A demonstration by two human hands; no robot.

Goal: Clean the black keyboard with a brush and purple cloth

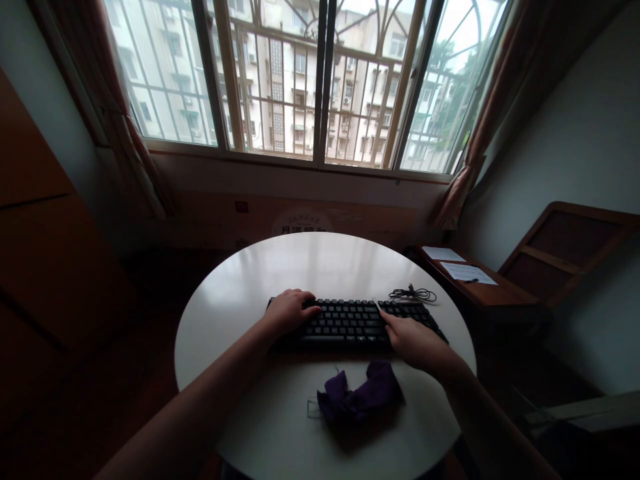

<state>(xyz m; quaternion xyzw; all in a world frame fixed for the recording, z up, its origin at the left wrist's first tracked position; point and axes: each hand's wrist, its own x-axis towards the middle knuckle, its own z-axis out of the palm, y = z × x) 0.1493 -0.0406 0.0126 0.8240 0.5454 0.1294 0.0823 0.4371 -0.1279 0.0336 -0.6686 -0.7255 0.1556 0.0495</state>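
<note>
A black keyboard (356, 321) lies across the middle of a round white table (240, 293). My left hand (289, 311) rests on the keyboard's left end, its fingers curled over the edge and holding it. My right hand (411, 341) is over the keys at the right half, pinched on a thin pale stick (378, 306) whose tip touches the keys. A crumpled purple cloth (361, 397) lies on the table just in front of the keyboard, below my right hand.
The keyboard's coiled black cable (413, 293) lies behind its right end. A dark wooden side table (480, 287) with white papers (468, 272) stands at the right. A barred window (310, 80) fills the wall ahead, with curtains at both sides.
</note>
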